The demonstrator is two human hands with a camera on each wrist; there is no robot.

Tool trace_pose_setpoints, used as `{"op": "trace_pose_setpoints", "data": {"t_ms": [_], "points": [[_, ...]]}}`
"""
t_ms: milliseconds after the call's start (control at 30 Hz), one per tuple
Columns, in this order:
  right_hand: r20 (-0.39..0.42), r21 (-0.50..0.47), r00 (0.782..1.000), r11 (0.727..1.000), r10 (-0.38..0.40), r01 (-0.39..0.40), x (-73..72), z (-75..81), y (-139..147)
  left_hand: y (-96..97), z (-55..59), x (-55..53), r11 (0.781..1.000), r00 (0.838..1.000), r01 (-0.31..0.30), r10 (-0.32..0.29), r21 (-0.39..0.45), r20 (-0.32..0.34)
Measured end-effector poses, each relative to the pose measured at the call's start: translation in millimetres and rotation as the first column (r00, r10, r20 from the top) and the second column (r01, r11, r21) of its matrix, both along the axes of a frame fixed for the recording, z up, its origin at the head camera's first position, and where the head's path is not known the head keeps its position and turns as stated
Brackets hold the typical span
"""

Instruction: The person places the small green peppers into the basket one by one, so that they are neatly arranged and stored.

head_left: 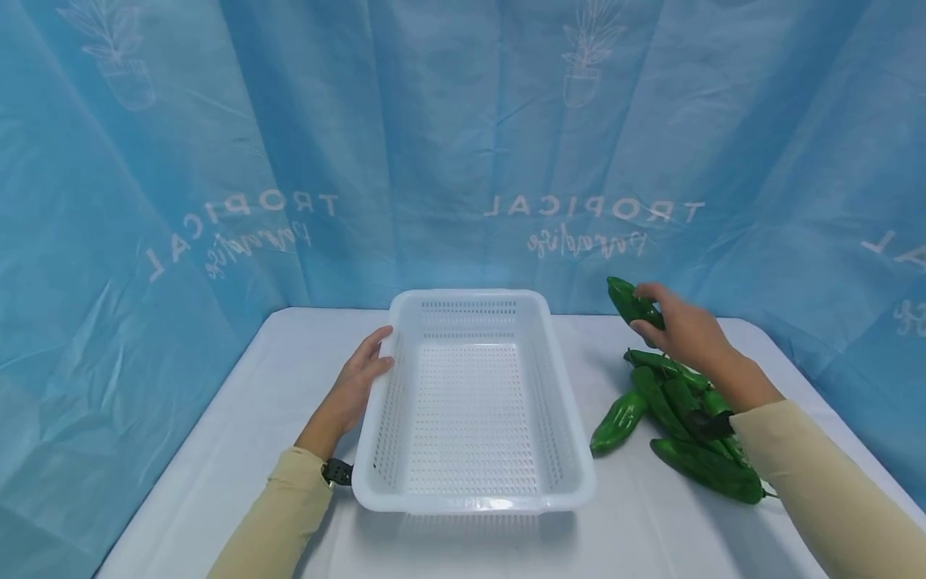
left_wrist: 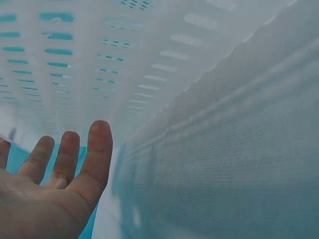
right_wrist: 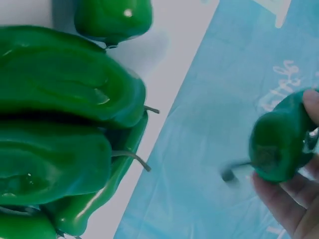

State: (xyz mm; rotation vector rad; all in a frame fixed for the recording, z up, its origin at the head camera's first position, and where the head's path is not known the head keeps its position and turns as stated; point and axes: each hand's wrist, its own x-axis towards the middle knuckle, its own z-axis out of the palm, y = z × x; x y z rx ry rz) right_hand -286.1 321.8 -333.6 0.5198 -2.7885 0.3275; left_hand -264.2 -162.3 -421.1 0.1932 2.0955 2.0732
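Observation:
A white perforated plastic basket point(head_left: 473, 503) stands on the table with nothing inside it. My left hand point(head_left: 356, 386) touches its left rim; in the left wrist view, the fingers point(left_wrist: 99, 149) extend beside the slotted wall. At the right, my right hand point(head_left: 683, 326) pinches a green chili pepper point(head_left: 625, 297) between thumb and fingers, raised above the table. Its stem points away from the hand in the right wrist view. Below that hand lies a pile of several green chili peppers point(head_left: 658, 406), partly covered by the forearm.
A white cloth covers the table point(head_left: 239, 474). Blue curtains point(head_left: 448, 161) with printed lettering hang behind it and along the sides. One loose pepper point(head_left: 618, 422) lies between the basket and the pile. Another pepper point(head_left: 712, 470) lies at the pile's front.

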Motion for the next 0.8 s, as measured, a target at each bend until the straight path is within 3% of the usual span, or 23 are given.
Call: {"op": "trace_pose_setpoints", "data": {"t_ms": [333, 567, 800], "points": [[-0.172, -0.116, 0.982, 0.989, 0.075, -0.096, 3.6, 4.5, 2.7, -1.8, -0.7, -2.2, 1.0, 1.0, -0.016, 0.016, -0.011, 0.009], [-0.104, -0.192, 0.985, 0.969, 0.139, -0.158, 13.2, 11.3, -1.6, -1.8, -4.4, -1.7, 1.0, 1.0, -0.01, 0.01, 0.013, 0.008], [-0.098, -0.138, 0.977, 0.97, 0.187, -0.2, 19.8, 14.0, -6.4, -1.0, -3.8, 0.0, 1.0, 1.0, -0.01, 0.01, 0.009, 0.003]]}}
